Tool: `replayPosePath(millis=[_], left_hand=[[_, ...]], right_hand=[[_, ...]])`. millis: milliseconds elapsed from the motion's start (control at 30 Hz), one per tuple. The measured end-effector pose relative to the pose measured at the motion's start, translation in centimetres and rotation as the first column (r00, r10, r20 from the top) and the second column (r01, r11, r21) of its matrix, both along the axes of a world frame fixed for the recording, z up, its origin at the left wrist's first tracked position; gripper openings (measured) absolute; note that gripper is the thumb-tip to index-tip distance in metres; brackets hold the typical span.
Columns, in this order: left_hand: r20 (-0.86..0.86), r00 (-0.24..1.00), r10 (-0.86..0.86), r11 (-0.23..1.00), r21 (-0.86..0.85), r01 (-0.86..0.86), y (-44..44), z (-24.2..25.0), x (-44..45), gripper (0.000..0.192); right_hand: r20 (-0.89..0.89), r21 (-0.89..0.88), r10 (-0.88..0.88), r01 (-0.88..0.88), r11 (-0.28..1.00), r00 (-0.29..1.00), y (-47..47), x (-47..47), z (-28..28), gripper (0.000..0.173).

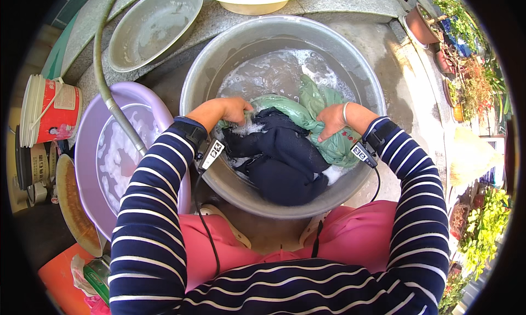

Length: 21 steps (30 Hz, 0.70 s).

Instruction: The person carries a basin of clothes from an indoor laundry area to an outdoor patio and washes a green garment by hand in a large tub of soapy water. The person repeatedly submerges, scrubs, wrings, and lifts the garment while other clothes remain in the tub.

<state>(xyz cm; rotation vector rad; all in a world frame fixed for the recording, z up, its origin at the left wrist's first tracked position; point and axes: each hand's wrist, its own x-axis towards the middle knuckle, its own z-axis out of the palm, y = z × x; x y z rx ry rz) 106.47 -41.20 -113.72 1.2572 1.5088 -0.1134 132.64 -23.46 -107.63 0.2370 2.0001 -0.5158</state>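
Observation:
A wide metal basin [283, 210] of soapy water stands in front of me. Stretched across it between my hands is a wet, thin green item [283, 106], fabric or plastic, bearing red writing on its right part. My left hand [235, 110] grips its left end, with the fingertips partly hidden. On the other side, my right hand [332, 120] clasps a bunched part of it. A soaked dark navy garment [283, 163] lies heaped in the near half of the basin, just below the green item. Suds float around both.
To the left, a purple tub [92, 171] holds foamy water, with a hose [100, 64] running into it. An oval metal basin [154, 31] and a cream basin [254, 4] with striped cloth sit on the stone ledge. A red-and-white bucket [51, 109] stands far left; potted plants [423, 25] line the right.

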Motion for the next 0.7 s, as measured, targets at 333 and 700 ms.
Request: replayPosePath(millis=[333,700], left_hand=[[-0.201,0.904,-0.378,0.913,0.083,0.4,1.4,3.2,2.5,0.07],[0.531,0.42,0.736,0.386,0.182,-0.905,3.4,3.3,-3.6,0.071]], right_hand=[[-0.065,0.22,0.241,-0.222,0.95,0.968,-7.0,3.3,1.2,0.045],[-0.052,-0.89,-0.978,0.454,-0.046,-0.201,4.3,2.7,0.5,0.034]])
